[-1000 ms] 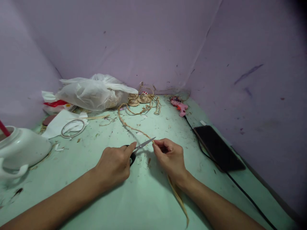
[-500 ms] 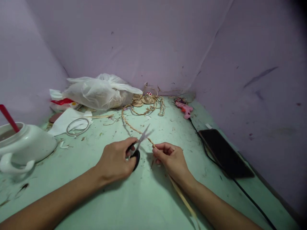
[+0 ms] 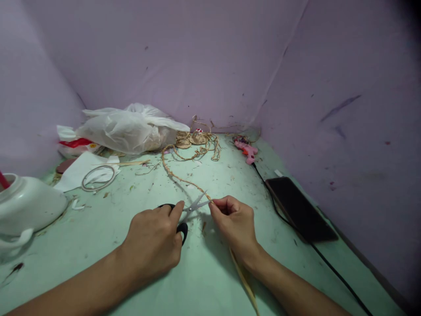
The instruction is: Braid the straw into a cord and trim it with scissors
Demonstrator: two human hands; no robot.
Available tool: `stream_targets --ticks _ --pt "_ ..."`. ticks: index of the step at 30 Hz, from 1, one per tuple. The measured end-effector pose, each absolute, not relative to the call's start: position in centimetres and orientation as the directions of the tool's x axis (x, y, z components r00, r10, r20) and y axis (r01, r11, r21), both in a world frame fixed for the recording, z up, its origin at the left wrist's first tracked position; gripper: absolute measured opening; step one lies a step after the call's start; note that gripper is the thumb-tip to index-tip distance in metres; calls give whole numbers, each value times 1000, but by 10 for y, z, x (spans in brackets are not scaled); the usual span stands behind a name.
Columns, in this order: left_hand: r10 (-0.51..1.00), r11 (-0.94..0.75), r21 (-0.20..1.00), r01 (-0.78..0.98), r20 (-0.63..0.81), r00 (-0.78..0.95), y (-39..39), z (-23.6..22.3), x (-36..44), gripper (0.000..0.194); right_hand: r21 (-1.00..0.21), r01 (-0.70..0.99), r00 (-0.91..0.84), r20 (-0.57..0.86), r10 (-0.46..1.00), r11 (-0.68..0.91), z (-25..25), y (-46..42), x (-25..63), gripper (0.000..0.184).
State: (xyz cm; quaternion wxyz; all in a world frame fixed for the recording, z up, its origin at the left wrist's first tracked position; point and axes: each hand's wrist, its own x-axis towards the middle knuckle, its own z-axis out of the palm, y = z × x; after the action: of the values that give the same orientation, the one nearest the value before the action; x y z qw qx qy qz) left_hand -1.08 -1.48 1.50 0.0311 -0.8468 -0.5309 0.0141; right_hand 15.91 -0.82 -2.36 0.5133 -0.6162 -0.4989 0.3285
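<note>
Was closed in by a left wall (image 3: pixel 28 92), a far wall (image 3: pixel 197 57) and a right wall (image 3: pixel 355 149), all dull lilac; bore dark specks (image 3: pixel 146 48) on the far side and a long dark smudge (image 3: pixel 341 108) at right. Had a pale green tabletop (image 3: pixel 190 289), stained and flecked. Looked dimly lit.

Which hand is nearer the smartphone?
Right. The right hand is left of the smartphone, not touching it; the left hand, holding the scissors, is farther left.
</note>
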Motion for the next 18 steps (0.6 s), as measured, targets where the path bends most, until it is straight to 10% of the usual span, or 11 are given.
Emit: stream_targets --ticks 11,18 --pt "906 -403 -79 912 -179 384 -17 21 -7 56 -909 400 259 231 938 114 -25 -10 159 16" --pt "913 -349 210 913 -143 382 -11 27 -13 40 -965 262 287 79 955 1 -22 -7 160 14"
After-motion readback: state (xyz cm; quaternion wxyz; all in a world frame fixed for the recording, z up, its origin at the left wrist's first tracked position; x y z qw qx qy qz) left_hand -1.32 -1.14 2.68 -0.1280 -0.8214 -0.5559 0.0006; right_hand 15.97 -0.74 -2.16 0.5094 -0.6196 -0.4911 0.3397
